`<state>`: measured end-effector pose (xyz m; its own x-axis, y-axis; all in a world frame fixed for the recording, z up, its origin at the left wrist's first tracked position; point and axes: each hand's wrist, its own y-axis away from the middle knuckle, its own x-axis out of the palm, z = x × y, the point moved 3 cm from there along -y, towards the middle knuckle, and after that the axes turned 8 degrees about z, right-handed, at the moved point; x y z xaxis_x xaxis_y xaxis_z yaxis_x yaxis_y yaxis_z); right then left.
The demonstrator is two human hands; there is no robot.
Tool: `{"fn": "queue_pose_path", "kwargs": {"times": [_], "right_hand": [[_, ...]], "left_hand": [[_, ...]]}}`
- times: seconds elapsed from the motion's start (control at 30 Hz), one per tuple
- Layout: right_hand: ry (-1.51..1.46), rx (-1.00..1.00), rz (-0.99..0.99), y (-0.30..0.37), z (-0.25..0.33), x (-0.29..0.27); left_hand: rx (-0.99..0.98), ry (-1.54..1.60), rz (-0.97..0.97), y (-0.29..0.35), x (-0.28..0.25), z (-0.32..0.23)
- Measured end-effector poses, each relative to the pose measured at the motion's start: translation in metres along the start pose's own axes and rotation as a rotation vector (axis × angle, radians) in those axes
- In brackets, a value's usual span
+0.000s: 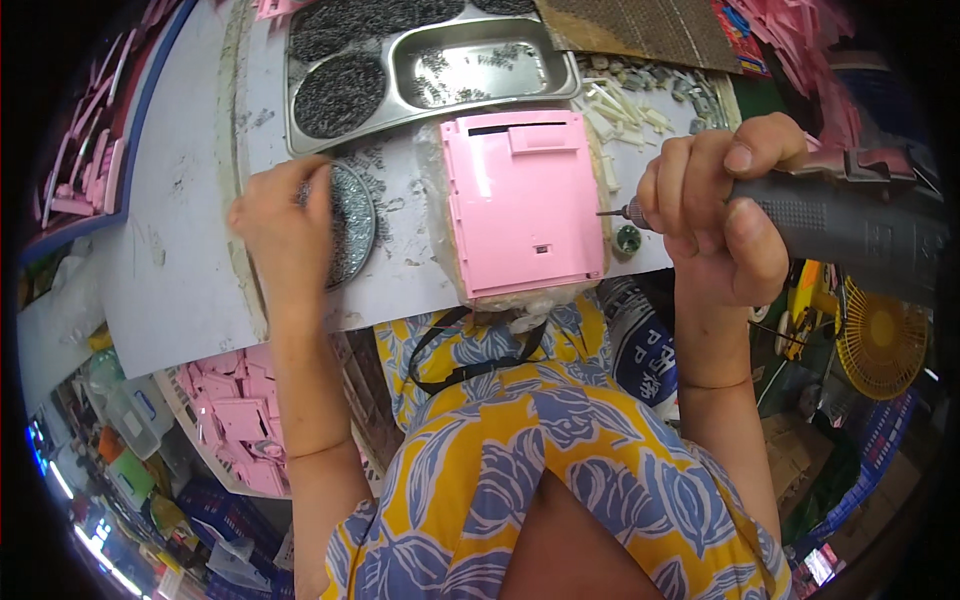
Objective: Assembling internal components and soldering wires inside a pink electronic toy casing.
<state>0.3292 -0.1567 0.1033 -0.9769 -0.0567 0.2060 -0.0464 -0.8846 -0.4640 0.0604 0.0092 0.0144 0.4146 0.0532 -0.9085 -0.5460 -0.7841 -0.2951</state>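
My right hand is wrapped round a dark grey electric screwdriver. Its thin bit points left, at the right edge of a pink plastic panel that lies on a pad wrapped in clear plastic. The panel has a raised block near its far edge and a small slot near its close edge. Over the rim of a round metal dish full of small screws is my left hand, slightly blurred. Its fingers are curled together, and whatever they hold is hidden.
Behind the panel stands a steel tray with dark screws in its compartments. White plastic pegs lie to its right, by a cardboard sheet. A crate of pink parts sits below the table's left front; a yellow fan is at right.
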Motion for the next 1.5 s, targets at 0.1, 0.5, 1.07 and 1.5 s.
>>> {"fn": "queue_pose_path", "kwargs": {"times": [0.1, 0.5, 1.07, 1.5], "right_hand": [[-0.045, 0.031, -0.022, -0.003, 0.004, 0.016], [-0.066, 0.100, -0.062, -0.007, 0.006, 0.033], [0.042, -0.072, -0.057, -0.009, -0.011, -0.031], [0.117, -0.123, -0.124, -0.036, -0.071, -0.063]], "left_hand": [[0.287, 0.261, 0.075, 0.012, -0.006, -0.076], [0.345, 0.662, 0.198, 0.020, 0.004, -0.132], [0.020, -0.050, 0.411, 0.036, -0.009, 0.009], [0.062, 0.015, 0.289, 0.019, -0.008, 0.014]]}}
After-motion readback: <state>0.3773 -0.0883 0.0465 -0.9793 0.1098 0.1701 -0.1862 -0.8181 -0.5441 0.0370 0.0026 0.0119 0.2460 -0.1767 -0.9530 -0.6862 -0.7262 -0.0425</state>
